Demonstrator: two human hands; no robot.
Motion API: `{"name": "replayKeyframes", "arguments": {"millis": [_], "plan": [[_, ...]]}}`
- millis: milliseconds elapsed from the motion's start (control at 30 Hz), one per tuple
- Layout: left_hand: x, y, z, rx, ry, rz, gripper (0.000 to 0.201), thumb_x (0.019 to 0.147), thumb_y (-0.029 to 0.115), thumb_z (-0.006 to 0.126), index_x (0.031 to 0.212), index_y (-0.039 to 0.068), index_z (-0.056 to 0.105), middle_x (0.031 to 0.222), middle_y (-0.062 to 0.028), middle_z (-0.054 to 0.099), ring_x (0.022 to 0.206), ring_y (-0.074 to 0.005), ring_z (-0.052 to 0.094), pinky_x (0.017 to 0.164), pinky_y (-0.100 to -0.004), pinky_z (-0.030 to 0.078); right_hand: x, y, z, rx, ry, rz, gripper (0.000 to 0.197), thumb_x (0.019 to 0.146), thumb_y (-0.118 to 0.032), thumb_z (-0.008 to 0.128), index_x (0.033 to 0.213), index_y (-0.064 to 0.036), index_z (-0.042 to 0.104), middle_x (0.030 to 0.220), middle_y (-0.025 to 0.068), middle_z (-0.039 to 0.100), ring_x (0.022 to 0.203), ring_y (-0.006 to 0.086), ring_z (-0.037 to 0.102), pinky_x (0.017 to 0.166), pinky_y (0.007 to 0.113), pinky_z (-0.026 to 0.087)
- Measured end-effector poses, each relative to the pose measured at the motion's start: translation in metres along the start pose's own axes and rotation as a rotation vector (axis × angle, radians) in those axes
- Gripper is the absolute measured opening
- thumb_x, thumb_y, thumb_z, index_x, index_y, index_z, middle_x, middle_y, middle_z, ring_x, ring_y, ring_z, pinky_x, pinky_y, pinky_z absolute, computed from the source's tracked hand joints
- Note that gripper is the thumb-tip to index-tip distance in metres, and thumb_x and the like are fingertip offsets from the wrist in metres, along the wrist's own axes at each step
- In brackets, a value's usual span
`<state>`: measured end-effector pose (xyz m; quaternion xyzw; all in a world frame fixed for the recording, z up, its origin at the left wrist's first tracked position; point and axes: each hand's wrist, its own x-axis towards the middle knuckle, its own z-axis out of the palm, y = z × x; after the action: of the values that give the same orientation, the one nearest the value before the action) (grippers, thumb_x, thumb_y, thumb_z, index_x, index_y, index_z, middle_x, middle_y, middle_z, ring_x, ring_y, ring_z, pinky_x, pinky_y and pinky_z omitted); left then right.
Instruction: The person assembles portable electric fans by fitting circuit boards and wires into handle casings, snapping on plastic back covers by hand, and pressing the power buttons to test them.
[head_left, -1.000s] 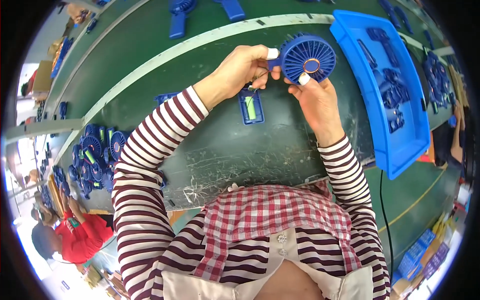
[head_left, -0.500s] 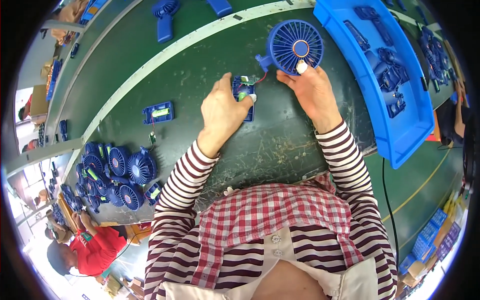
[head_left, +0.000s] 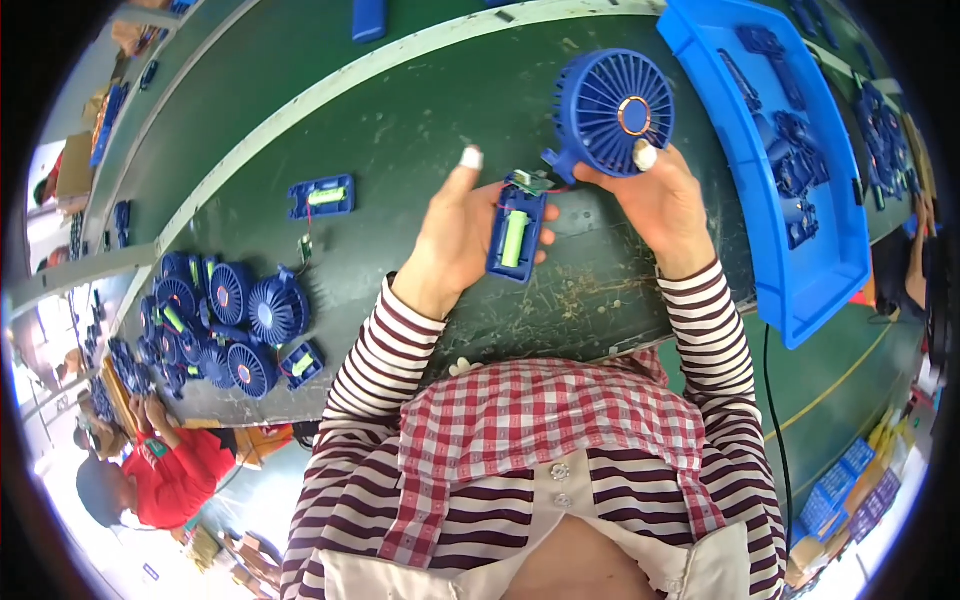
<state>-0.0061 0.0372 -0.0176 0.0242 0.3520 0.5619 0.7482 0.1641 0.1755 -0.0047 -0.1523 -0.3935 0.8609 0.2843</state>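
Observation:
A blue handheld fan head [head_left: 612,115] with a round slatted grille is held upright by its lower rim in my right hand [head_left: 665,205]. My right thumb, in a white finger cover, presses its front. My left hand [head_left: 450,235] supports an open blue handle shell [head_left: 497,262] on its fingers, with fingertips showing past the shell's right side and the covered thumb raised clear. Inside the shell lies a light green battery cell [head_left: 514,238]. A small green circuit board [head_left: 530,181] sits at the shell's top, close to the fan's neck, with a red wire beside it.
Another handle shell with a battery [head_left: 325,197] lies to the left on the green bench [head_left: 400,130]. Nearer left is a pile of fan heads [head_left: 228,292]. A blue bin [head_left: 775,275] of blue parts stands at the right. A person in red [head_left: 180,475] sits at lower left.
My left hand has turned palm-up and lifted the handle shell, uncovering the battery. My right hand and the fan head have shifted slightly right and nearer.

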Motion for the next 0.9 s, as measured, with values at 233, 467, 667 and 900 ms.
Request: {"name": "replayKeyframes", "arguments": {"millis": [233,467,667,900], "plan": [[-0.005,-0.011,0.002,0.008,0.115,0.085,0.031,0.090,0.012,0.048,0.116,-0.003,0.046,0.092,-0.0161,0.060,0.070,-0.0249,0.063,0.065,-0.0382,0.056,0.001,-0.001,-0.001,-0.033,-0.053,0.051,0.047,0.083,-0.029,0.055,0.118,0.0020,0.049,0.115,0.0137,0.057,0.104,0.0247,0.055,0.086,0.046,0.044],[-0.009,-0.016,0.019,0.320,0.235,0.171,0.035,0.075,-0.011,0.054,0.109,-0.003,0.048,0.088,-0.0130,0.059,0.070,-0.0230,0.064,0.064,-0.0345,0.056,0.012,0.004,0.008,-0.285,0.039,0.169,0.043,0.081,-0.019,0.062,0.115,0.0050,0.050,0.106,0.0109,0.060,0.094,0.0181,0.059,0.085,0.035,0.047],[-0.010,-0.014,0.026,0.478,0.222,0.184,0.033,0.075,-0.007,0.059,0.106,-0.003,0.050,0.083,-0.0098,0.061,0.065,-0.0187,0.063,0.060,-0.0306,0.055,0.017,0.005,0.009,-0.340,0.008,0.257,0.045,0.077,-0.017,0.065,0.114,0.0063,0.050,0.104,0.0098,0.061,0.092,0.0156,0.058,0.085,0.031,0.045],[-0.007,-0.021,0.029,0.702,0.277,0.348,0.025,0.081,0.003,0.063,0.103,-0.004,0.054,0.084,-0.0094,0.063,0.065,-0.0148,0.062,0.057,-0.0266,0.052,0.024,-0.001,-0.003,-0.337,-0.087,0.311,0.047,0.075,-0.017,0.067,0.113,0.0061,0.052,0.104,0.0090,0.062,0.092,0.0134,0.058,0.086,0.029,0.044]]}}
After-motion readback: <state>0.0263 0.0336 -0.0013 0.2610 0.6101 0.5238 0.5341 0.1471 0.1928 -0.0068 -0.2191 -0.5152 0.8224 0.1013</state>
